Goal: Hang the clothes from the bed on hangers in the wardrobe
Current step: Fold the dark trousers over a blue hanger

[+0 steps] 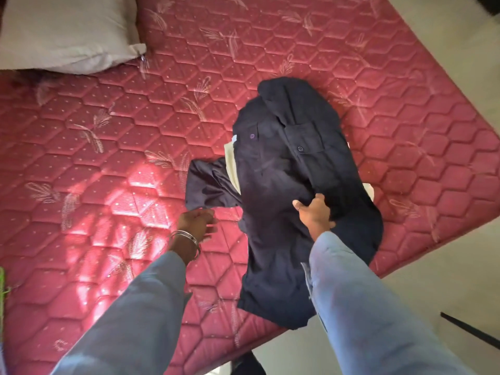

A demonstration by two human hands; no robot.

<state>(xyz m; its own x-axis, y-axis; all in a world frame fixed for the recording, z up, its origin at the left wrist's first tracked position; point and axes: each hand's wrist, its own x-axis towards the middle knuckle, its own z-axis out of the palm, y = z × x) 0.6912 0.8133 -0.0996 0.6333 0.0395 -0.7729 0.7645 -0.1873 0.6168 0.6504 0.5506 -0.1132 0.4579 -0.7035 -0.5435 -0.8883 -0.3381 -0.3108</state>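
Observation:
A dark navy button shirt (286, 163) with two chest pockets lies spread on the red quilted mattress (108, 147), its hem reaching the bed's near edge. My right hand (315, 212) grips a fold of the shirt near its middle. One sleeve (208, 185) sticks out to the left. My left hand (198, 221) hovers just below that sleeve, fingers relaxed, holding nothing. A cream garment (232, 165) shows from under the shirt's left side. No hanger or wardrobe is in view.
A grey pillow (67, 33) lies at the bed's far left corner. Pale floor (433, 280) borders the bed on the right. A dark bar (470, 331) lies on the floor at lower right. Something green (2, 293) shows at the left edge.

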